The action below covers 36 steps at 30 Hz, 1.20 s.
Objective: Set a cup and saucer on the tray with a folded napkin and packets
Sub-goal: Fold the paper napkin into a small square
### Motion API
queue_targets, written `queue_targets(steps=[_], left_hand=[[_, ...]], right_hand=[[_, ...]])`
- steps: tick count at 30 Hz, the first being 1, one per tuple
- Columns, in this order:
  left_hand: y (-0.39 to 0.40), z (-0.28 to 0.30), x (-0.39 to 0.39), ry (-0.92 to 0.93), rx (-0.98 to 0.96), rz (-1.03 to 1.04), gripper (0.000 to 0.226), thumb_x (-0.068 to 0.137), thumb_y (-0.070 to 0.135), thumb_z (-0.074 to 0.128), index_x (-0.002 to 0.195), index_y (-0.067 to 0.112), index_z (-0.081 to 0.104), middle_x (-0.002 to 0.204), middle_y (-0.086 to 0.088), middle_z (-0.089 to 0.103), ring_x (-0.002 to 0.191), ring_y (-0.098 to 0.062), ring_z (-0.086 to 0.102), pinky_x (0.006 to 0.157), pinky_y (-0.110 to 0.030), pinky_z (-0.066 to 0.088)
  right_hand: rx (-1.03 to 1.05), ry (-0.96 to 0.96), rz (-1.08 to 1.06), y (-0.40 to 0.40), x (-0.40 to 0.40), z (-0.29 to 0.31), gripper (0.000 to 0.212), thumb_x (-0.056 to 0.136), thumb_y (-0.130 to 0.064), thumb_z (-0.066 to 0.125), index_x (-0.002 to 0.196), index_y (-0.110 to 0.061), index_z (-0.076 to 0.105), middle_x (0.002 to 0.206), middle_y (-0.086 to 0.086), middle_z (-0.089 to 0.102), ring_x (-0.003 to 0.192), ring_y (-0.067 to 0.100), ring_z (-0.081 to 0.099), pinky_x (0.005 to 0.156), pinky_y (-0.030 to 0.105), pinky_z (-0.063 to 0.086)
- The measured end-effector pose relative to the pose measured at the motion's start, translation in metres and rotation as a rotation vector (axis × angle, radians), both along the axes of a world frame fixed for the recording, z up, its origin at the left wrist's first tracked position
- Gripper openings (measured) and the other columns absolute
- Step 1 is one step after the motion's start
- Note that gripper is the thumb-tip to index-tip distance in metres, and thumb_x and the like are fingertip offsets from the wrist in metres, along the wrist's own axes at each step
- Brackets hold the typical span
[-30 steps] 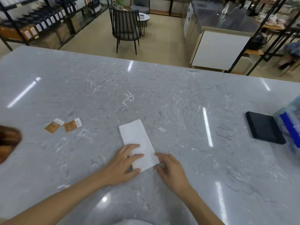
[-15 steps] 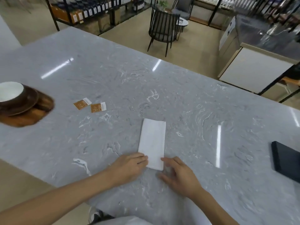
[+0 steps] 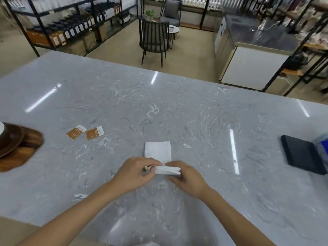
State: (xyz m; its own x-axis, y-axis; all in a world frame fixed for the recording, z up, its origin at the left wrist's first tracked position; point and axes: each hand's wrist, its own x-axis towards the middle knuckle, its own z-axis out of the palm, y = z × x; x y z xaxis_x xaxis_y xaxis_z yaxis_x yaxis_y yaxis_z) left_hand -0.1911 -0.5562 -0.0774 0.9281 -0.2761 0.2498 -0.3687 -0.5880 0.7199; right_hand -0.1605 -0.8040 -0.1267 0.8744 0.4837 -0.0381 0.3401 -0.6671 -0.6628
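A white paper napkin (image 3: pixel 158 151) lies on the grey marble counter (image 3: pixel 177 112) in front of me. Its near end is lifted and folded over, pinched between my left hand (image 3: pixel 134 173) and my right hand (image 3: pixel 186 176). Two orange packets (image 3: pixel 84 133) lie side by side on the counter to the left. At the far left edge a wooden tray (image 3: pixel 23 153) carries a dark brown saucer (image 3: pixel 10 139) with a white cup only partly in view.
A flat black box (image 3: pixel 301 154) lies at the right, with a clear and blue container (image 3: pixel 322 144) beside it. Beyond the counter stand a dark chair (image 3: pixel 153 38), shelving with bottles (image 3: pixel 74 27) and a white cabinet (image 3: pixel 252 66).
Both hands went from pressing the flat napkin to pinching its near end and raising it into a fold. The camera view shifted, so the tray sits further left.
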Motion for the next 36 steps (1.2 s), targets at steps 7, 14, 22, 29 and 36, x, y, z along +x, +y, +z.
queue_targets(steps=[7, 14, 22, 29, 36], left_hand=[[0.012, -0.020, 0.009, 0.317, -0.347, 0.038, 0.047, 0.082, 0.027, 0.082, 0.122, 0.044, 0.064, 0.109, 0.016, 0.075, 0.102, -0.006, 0.070, 0.077, -0.018, 0.057], [0.013, -0.047, 0.011, 0.319, -0.279, 0.215, 0.032, 0.087, 0.004, 0.075, 0.115, 0.020, 0.071, 0.101, 0.007, 0.077, 0.095, -0.009, 0.073, 0.089, -0.030, 0.060], [0.003, -0.054, 0.044, 0.297, -0.222, 0.488, 0.010, 0.087, 0.019, 0.077, 0.088, 0.010, 0.072, 0.076, -0.002, 0.075, 0.069, -0.022, 0.072, 0.068, -0.042, 0.061], [0.002, -0.069, 0.046, 0.294, -0.214, 0.555, 0.010, 0.086, 0.024, 0.079, 0.082, 0.019, 0.071, 0.070, 0.012, 0.070, 0.066, 0.003, 0.065, 0.057, -0.007, 0.048], [-0.003, -0.064, 0.039, 0.131, -0.046, 0.508, 0.021, 0.090, 0.018, 0.070, 0.110, 0.015, 0.065, 0.105, 0.001, 0.062, 0.077, -0.011, 0.064, 0.072, -0.029, 0.056]], right_hand=[[0.190, 0.093, -0.107, 0.008, 0.007, 0.012, 0.015, 0.096, -0.030, 0.063, 0.101, -0.039, 0.074, 0.088, -0.041, 0.063, 0.072, -0.011, 0.060, 0.067, 0.006, 0.040], [0.361, 0.332, -0.261, 0.020, 0.011, 0.020, 0.027, 0.099, -0.027, 0.064, 0.093, -0.051, 0.075, 0.084, -0.023, 0.074, 0.056, 0.008, 0.071, 0.056, 0.017, 0.052], [0.416, 0.493, -0.564, 0.038, 0.031, 0.018, 0.025, 0.098, -0.038, 0.064, 0.088, -0.016, 0.070, 0.068, -0.001, 0.071, 0.058, 0.028, 0.073, 0.042, 0.024, 0.045], [0.516, 0.509, -0.628, 0.037, 0.026, 0.008, 0.026, 0.100, -0.032, 0.061, 0.092, -0.009, 0.072, 0.062, -0.002, 0.069, 0.053, 0.012, 0.066, 0.046, 0.024, 0.047], [0.388, 0.321, -0.667, 0.041, 0.031, 0.005, 0.018, 0.098, -0.029, 0.064, 0.089, -0.014, 0.070, 0.067, -0.005, 0.069, 0.054, 0.006, 0.061, 0.056, 0.032, 0.052]])
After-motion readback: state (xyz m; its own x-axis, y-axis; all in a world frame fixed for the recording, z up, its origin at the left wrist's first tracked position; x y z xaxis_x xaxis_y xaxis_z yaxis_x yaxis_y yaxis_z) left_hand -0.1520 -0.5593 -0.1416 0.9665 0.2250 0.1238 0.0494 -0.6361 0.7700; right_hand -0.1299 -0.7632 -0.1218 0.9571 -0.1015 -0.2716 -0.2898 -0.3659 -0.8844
